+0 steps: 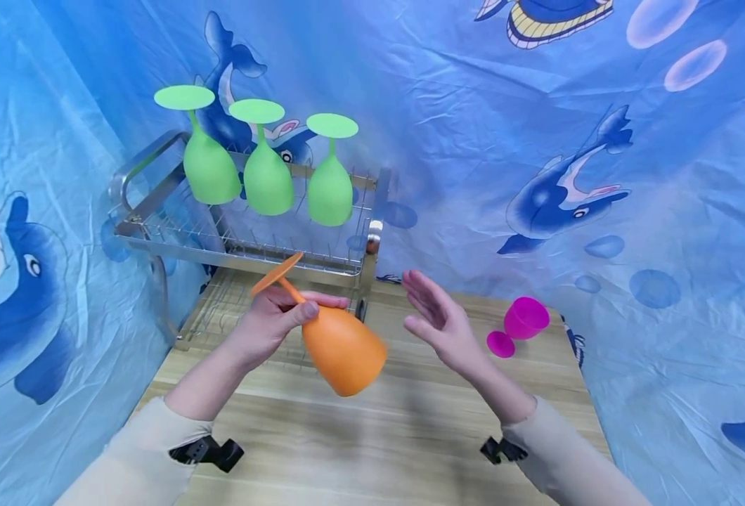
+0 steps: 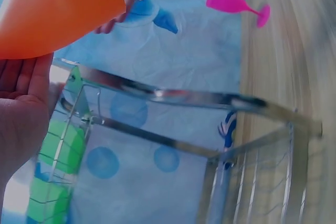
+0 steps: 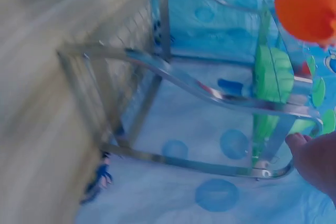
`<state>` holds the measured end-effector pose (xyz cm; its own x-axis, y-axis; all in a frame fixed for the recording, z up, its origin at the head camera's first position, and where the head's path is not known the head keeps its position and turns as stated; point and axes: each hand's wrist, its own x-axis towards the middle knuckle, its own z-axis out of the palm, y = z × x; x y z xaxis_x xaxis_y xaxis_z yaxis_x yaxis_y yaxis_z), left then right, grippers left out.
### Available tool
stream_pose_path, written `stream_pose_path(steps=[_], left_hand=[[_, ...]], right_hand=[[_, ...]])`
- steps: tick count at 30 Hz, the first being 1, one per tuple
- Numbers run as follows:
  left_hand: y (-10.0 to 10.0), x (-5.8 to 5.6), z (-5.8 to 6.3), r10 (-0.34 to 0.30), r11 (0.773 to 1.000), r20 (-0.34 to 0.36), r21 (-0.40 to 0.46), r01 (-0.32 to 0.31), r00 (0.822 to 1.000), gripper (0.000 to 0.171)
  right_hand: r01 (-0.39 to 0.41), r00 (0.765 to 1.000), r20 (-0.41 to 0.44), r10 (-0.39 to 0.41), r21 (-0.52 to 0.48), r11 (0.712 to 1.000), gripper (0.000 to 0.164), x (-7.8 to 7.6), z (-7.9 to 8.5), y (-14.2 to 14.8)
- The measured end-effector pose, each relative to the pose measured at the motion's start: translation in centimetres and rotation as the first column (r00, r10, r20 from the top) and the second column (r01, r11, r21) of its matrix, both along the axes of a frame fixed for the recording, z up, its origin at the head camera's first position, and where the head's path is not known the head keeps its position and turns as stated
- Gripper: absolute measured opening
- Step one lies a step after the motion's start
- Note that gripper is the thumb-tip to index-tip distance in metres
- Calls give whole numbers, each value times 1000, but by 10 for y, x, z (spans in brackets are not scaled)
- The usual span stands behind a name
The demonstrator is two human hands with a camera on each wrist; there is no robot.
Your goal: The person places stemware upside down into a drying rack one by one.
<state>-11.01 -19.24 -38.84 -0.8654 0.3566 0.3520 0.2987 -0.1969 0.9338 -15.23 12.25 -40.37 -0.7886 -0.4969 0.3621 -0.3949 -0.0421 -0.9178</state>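
An orange goblet [image 1: 345,349] is tilted in my left hand [image 1: 270,320], its foot up to the left and its bowl's mouth down to the right. The left thumb lies on the bowl near the stem, with the fingers behind it. My right hand [image 1: 442,325] is raised a little to the right of the goblet, apart from it, fingers extended and holding nothing. In the left wrist view the orange bowl [image 2: 60,11] lies against the left fingers. The right wrist view has the orange goblet [image 3: 305,6] at its top right and part of the right hand [image 3: 317,161].
Three green goblets [image 1: 268,179] stand upside down on the upper tier of a metal dish rack [image 1: 240,260], back left. A magenta goblet [image 1: 526,318] lies on its side at the wooden table's [image 1: 448,436] right. Blue whale-print curtains [image 1: 448,161] enclose the table.
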Motion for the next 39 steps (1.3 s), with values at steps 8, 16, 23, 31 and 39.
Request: stream_pose_path(steps=[8, 16, 23, 31, 39], left_hand=[[-23, 1, 38, -21, 977, -9, -211, 18, 1000, 26], [-47, -8, 86, -24, 929, -38, -370, 8, 999, 22], [-70, -17, 132, 33, 892, -46, -450, -50, 998, 24], [-97, -36, 173, 165, 789, -95, -584, -189, 982, 21], [-133, -53, 205, 230, 701, -226, -636, -322, 947, 18]], right_hand=[[231, 945, -245, -215, 37, 972, 79, -38, 9, -43], [353, 896, -271, -351, -41, 935, 83, -55, 12, -84], [438, 856, -279, -434, -53, 898, 86, -62, 13, -106], [492, 807, -295, -511, -142, 859, 81, -69, 4, -114], [477, 795, -328, -509, -179, 860, 78, -72, 1, -118]])
